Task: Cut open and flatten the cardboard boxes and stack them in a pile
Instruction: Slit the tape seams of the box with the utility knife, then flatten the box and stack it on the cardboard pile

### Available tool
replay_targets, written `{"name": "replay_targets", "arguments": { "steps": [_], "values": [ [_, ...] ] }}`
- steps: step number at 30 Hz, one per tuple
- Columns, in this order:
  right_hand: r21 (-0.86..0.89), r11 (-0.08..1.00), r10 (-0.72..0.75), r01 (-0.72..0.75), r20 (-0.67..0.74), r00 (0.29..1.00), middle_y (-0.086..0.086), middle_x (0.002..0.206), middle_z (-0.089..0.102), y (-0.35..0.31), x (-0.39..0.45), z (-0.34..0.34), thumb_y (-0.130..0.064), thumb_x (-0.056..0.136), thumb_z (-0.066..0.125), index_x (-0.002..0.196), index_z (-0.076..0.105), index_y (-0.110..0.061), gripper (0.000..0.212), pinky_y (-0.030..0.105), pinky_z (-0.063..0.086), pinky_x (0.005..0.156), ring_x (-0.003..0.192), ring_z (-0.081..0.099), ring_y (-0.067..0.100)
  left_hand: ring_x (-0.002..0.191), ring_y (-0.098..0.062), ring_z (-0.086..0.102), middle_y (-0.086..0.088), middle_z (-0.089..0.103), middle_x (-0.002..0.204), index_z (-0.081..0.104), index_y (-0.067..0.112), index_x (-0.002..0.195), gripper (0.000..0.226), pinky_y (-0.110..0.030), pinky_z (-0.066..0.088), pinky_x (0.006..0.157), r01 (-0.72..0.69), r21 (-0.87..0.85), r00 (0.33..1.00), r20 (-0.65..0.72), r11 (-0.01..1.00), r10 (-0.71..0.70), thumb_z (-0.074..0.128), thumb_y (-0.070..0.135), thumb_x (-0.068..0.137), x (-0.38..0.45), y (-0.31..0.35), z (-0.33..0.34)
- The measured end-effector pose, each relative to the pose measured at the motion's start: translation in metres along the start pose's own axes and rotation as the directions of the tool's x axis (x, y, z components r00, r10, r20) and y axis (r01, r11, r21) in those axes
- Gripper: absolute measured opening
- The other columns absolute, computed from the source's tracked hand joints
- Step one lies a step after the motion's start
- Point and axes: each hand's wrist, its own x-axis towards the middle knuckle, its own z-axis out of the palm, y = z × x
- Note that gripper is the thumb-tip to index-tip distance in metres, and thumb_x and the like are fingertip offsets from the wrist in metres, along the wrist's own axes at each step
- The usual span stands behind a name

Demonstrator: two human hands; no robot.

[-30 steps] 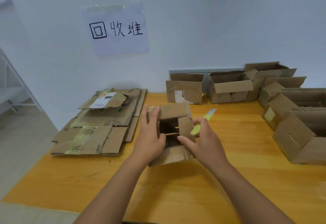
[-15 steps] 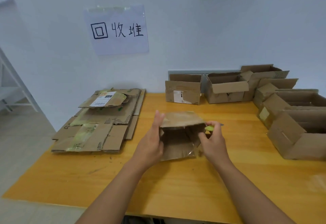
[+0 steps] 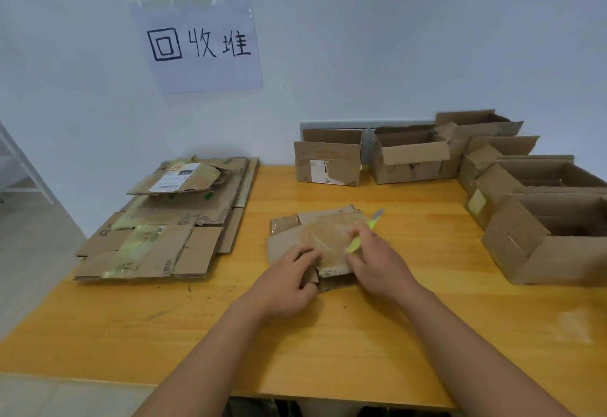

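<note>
A small cardboard box (image 3: 328,232) lies pressed flat on the wooden table (image 3: 328,344) in front of me, its taped side up. My left hand (image 3: 289,282) presses down on its near left part with curled fingers. My right hand (image 3: 374,262) rests on its right side and grips a yellow-green box cutter (image 3: 364,231) that points away to the upper right. A pile of flattened boxes (image 3: 164,229) lies at the left of the table.
Several open, uncut boxes stand along the back wall (image 3: 328,162) (image 3: 410,153) and down the right edge (image 3: 551,236). A paper sign (image 3: 197,45) hangs on the wall above the pile. White shelving (image 3: 19,173) stands on the floor at far left.
The box stood open between my hands a second ago. It has since been folded down and now lies flat on the table under both hands.
</note>
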Motion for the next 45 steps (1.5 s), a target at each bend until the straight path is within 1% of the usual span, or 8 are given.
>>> {"name": "replay_targets", "arguments": {
  "steps": [10,14,18,21,27,33,38,45],
  "values": [
    [-0.163,0.986,-0.003,0.019,0.095,0.996,-0.003,0.096,0.056,0.014,-0.002,0.021,-0.046,0.097,0.050,0.121,0.036,-0.027,0.033,0.031,0.035,0.065,0.089,0.051,0.019,0.139,-0.019,0.030,0.005,0.042,0.146,0.052,0.031,0.137,0.042,-0.034,0.025,0.113,0.138,0.064,0.987,-0.090,0.988,-0.132,0.034,0.049,0.103,0.033,-0.002,0.007],
    [0.096,0.992,0.052,-0.080,0.266,0.963,-0.012,0.124,0.046,0.017,-0.005,0.001,-0.054,0.097,0.050,0.142,0.034,-0.028,0.054,0.029,0.038,0.086,0.114,0.048,0.014,0.152,-0.026,-0.008,0.002,0.000,0.166,0.021,0.045,0.152,0.054,-0.047,-0.005,0.121,0.263,0.171,0.962,0.027,0.950,-0.271,0.019,0.062,0.100,0.045,-0.007,0.023],
    [0.365,0.912,0.188,-0.189,0.037,0.981,0.000,0.132,0.059,0.029,-0.005,-0.023,-0.029,0.107,0.035,0.142,0.047,-0.026,0.038,0.025,0.038,0.089,0.114,0.053,0.012,0.152,-0.025,-0.007,0.003,-0.003,0.166,0.014,0.048,0.152,0.056,-0.046,-0.004,0.122,0.293,0.212,0.950,0.048,0.932,-0.309,0.014,0.065,0.099,0.047,-0.005,0.024],
    [0.280,0.911,0.301,-0.303,0.051,0.952,0.008,0.116,0.062,0.042,-0.003,-0.036,-0.017,0.106,0.034,0.151,0.030,-0.034,0.048,0.031,0.045,0.070,0.084,0.058,0.016,0.151,-0.029,0.005,0.001,0.006,0.166,0.016,0.047,0.152,0.058,-0.047,0.007,0.121,0.321,0.289,0.936,0.049,0.902,-0.348,0.014,0.067,0.098,0.049,0.003,0.016],
    [-0.156,0.897,0.432,-0.414,0.113,0.895,0.009,0.102,0.061,0.055,-0.005,-0.037,-0.036,0.105,0.038,0.145,0.027,-0.022,0.043,0.040,0.047,0.072,0.086,0.057,0.027,0.139,-0.037,0.031,-0.011,0.029,0.156,0.020,0.038,0.154,0.062,-0.048,0.030,0.108,0.344,0.474,0.917,0.015,0.810,-0.398,0.013,0.066,0.098,0.053,0.028,0.010],
    [-0.428,0.833,0.347,-0.352,-0.091,0.933,0.004,0.115,0.061,0.045,-0.008,-0.037,-0.041,0.105,0.035,0.137,0.046,-0.020,0.040,0.037,0.046,0.076,0.105,0.057,0.027,0.148,-0.034,0.008,-0.006,0.013,0.163,0.012,0.048,0.153,0.060,-0.049,0.008,0.121,0.304,0.353,0.943,0.023,0.885,-0.333,0.011,0.069,0.097,0.041,0.003,0.018],
    [-0.295,0.955,0.064,-0.033,0.096,0.993,0.003,0.159,0.029,0.012,0.013,-0.004,-0.045,0.105,0.031,0.149,0.035,-0.023,0.050,0.043,0.020,0.120,0.149,0.017,0.027,0.152,-0.025,-0.008,0.000,-0.001,0.166,0.010,0.050,0.153,0.060,-0.046,-0.005,0.122,0.246,0.292,0.960,0.058,0.924,-0.274,0.015,0.069,0.096,0.043,-0.010,0.017],
    [-0.329,0.944,0.089,0.037,0.358,0.929,0.001,0.166,-0.015,-0.001,0.028,0.036,-0.058,0.102,0.017,0.159,0.003,-0.029,0.065,0.049,-0.002,0.123,0.151,-0.018,0.026,0.152,-0.015,-0.006,0.002,0.002,0.166,0.023,0.042,0.153,0.051,-0.037,-0.007,0.121,0.136,0.183,0.981,0.112,0.974,-0.158,0.033,0.049,0.103,0.037,-0.058,-0.012]
  ]
}}
